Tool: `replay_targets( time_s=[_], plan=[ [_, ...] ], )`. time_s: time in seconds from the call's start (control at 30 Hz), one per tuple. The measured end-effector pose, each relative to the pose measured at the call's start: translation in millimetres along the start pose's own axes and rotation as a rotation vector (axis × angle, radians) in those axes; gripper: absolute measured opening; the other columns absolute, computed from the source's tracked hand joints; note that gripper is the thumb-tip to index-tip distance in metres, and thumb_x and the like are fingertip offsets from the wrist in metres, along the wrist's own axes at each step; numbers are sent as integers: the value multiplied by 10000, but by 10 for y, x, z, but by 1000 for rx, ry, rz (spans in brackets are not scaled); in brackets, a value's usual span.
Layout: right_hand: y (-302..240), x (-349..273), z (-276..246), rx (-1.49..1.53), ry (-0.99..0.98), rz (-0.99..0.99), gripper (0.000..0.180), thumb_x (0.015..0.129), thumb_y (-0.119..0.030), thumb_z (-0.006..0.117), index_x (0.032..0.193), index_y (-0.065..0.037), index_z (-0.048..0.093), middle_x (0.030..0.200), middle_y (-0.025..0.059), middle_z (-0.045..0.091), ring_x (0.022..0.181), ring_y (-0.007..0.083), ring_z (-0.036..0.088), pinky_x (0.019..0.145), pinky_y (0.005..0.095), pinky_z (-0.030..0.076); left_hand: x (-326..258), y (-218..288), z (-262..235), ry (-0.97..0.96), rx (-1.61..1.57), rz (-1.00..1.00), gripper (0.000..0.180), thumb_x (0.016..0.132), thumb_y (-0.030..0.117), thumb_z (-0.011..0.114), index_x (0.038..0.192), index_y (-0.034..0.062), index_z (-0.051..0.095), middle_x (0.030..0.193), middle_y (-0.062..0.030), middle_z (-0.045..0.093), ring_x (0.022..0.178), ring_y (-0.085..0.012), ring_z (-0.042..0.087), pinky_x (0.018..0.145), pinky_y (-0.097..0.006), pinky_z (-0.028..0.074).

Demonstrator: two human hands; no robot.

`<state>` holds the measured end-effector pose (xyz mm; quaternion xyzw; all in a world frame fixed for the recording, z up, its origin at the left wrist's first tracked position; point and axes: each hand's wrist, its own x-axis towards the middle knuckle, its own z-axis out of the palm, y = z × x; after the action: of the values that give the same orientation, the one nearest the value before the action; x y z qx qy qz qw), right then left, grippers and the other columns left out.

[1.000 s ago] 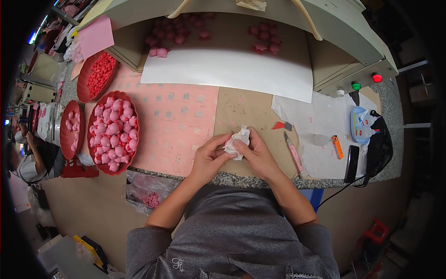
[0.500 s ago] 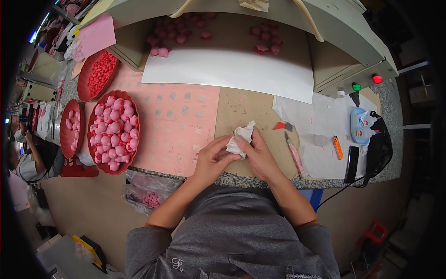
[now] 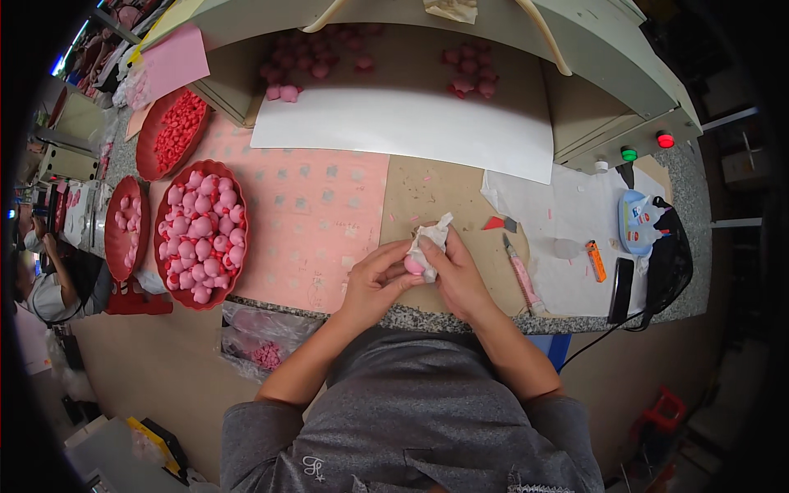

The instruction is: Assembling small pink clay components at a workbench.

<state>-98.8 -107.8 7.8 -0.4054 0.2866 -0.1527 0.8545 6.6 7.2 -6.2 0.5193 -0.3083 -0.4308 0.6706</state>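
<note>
While left hand (image 3: 371, 278) closes narrow grip on pink piece (image 3: 413, 265), right hand (image 3: 459, 278) holds crumpled white cloth (image 3: 432, 235) against it, both above bench (image 3: 411, 317) near front edge; utility knife (image 3: 519, 273) to right, red bowl (image 3: 222, 294) left.

From my remote seat I see the bare left hand (image 3: 376, 279) gripping a small rounded pink piece (image 3: 413, 266) — the bare right hand (image 3: 457, 275) pressing crumpled white tissue (image 3: 433, 233) against it — right of a scalloped red tray (image 3: 237, 182).
</note>
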Motion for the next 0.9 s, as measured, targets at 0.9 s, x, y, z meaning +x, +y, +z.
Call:
replay_targets(
  time_s=[0.9],
  plan=[
    [-80, -47, -48, -273, -156, -154, 372, 882, -90, 620, 1188, -31, 416, 1118, 42, 509, 1023, 111, 523, 870, 272, 441, -17, -38, -35, -6, -103, -114, 463, 829, -95, 586, 1268, -35, 453, 1276, -141, 490, 1138, -213, 533, 959, -342, 471]
  ],
)
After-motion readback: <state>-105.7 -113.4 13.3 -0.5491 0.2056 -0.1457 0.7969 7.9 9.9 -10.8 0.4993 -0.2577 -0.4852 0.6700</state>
